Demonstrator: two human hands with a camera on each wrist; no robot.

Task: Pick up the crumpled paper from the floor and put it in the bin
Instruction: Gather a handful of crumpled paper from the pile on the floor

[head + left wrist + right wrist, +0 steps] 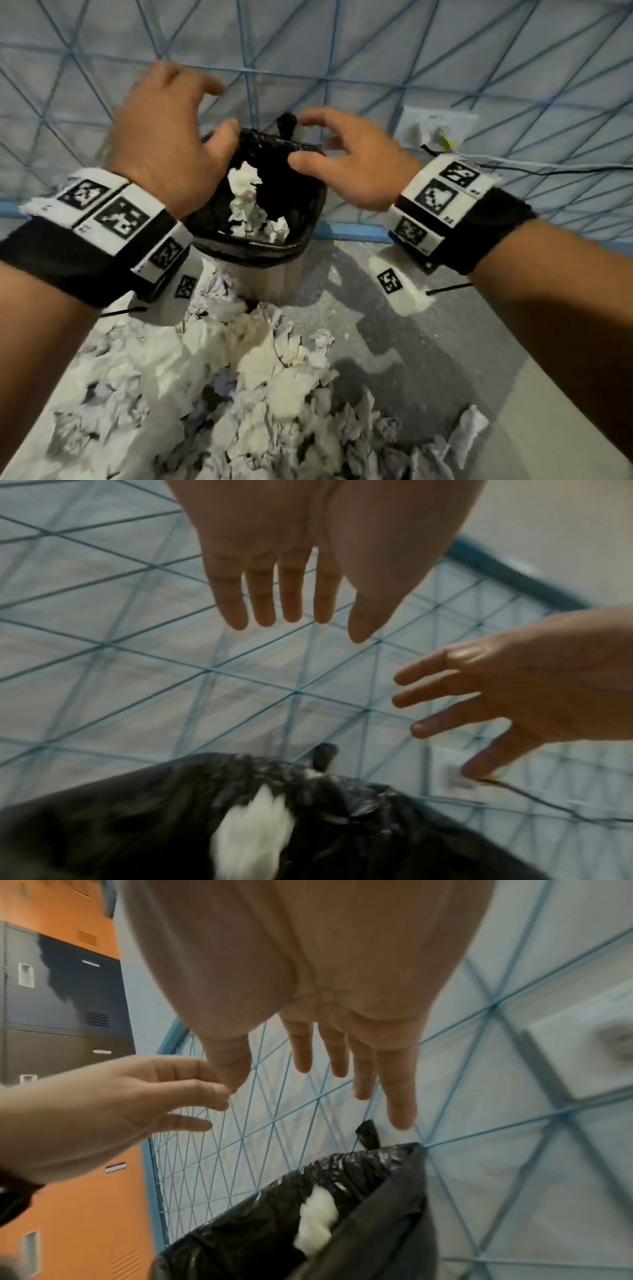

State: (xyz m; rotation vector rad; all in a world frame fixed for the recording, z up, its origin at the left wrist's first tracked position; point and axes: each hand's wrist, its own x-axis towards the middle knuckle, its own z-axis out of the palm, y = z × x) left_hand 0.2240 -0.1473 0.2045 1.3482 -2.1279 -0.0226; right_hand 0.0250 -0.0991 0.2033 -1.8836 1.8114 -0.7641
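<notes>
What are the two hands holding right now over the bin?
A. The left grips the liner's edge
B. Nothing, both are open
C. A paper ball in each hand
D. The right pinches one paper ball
B: the left hand and right hand hover open-fingered above the bin, and crumpled paper lies inside its liner.

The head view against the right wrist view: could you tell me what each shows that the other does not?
Only the head view shows the pile of crumpled paper on the floor, the marker-covered wristbands and the wall socket. Only the right wrist view shows the orange and dark lockers. Both show the left hand and right hand, open and empty above the bin, its black liner, white paper inside it, and the blue-lined wall.
</notes>
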